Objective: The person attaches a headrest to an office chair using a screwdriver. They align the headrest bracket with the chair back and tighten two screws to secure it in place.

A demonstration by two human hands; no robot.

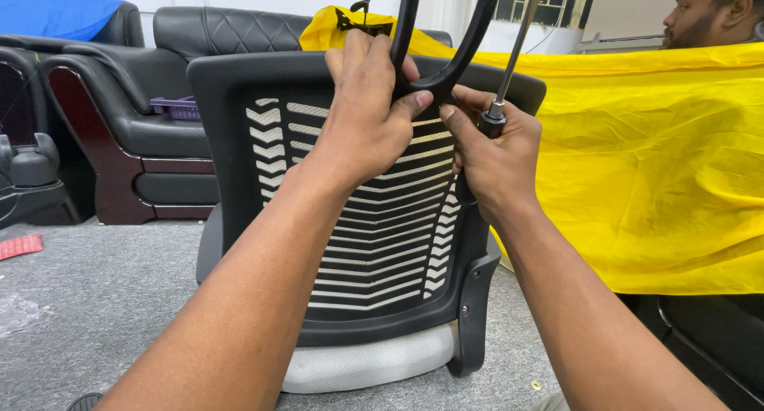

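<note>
Hands working at top edge of chair back

Left hand (368, 112) is closing around the black curved bracket (442, 57), fingers wrapped over its lower bend and thumb pressing against the front of it. The bracket is rising from this hand to the upper edge of the view, its two limbs meeting in a rounded V right at the grip.

Right hand (495, 152) is sitting just beside the left one, thumb tip nearly touching the other thumb. It is curling shut around the dark handle of a screwdriver (509, 61), whose metal shaft is pointing up and slightly away from the hand, beside the bracket's right limb. The tool's tip is running out of sight near the top of the view.

Directly beneath both hands, the black plastic chair back (374, 244) is standing upright, its slotted panel showing pale mesh through the ribs. The bracket is meeting the chair back's top rim where the hands are gripping. Below the forearms, a grey seat cushion (366, 363) is lying on the grey carpeted floor (111, 292) against the frame's foot.

Beyond the right hand, a yellow sheet (652, 172) is spreading wide, with another person's head (716, 13) showing above it. Beyond the left hand, a black leather sofa (151, 101) is holding a small purple tray (175, 107) on its seat.
</note>
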